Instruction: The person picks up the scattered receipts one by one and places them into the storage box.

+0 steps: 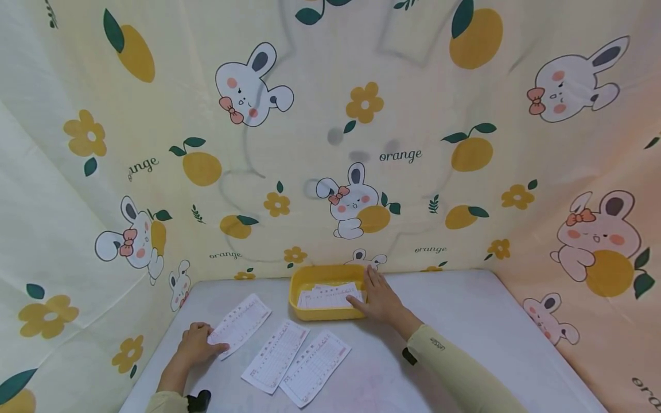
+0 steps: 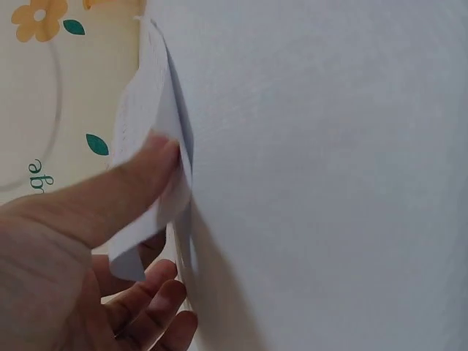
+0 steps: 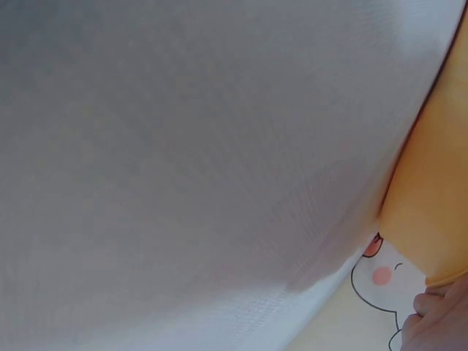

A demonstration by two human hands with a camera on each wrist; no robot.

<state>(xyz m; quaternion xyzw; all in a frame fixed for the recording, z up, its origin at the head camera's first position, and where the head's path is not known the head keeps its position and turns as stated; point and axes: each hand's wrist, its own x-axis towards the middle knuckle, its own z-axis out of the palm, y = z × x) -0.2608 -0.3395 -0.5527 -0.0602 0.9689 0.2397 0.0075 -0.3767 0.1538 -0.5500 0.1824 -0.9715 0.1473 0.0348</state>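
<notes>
My left hand (image 1: 195, 346) pinches the near left corner of a printed paper slip (image 1: 242, 322) between thumb and fingers. In the left wrist view the slip (image 2: 150, 110) stands tilted up against the white surface, its lower corner curling past the thumb. A yellow plastic basket (image 1: 327, 315) stands at the back middle with several printed slips (image 1: 330, 295) lying inside. My right hand (image 1: 384, 298) holds the basket's right side, thumb over the inside and fingers along the outer wall. In the right wrist view only part of that hand (image 3: 441, 322) shows, beside the yellow wall.
Two more printed slips, one left (image 1: 276, 355) and one right (image 1: 316, 368), lie slightly overlapping on the white table (image 1: 444, 332) in front of the basket. A cream curtain (image 1: 413, 189) with rabbits and oranges encloses the table at the back and both sides.
</notes>
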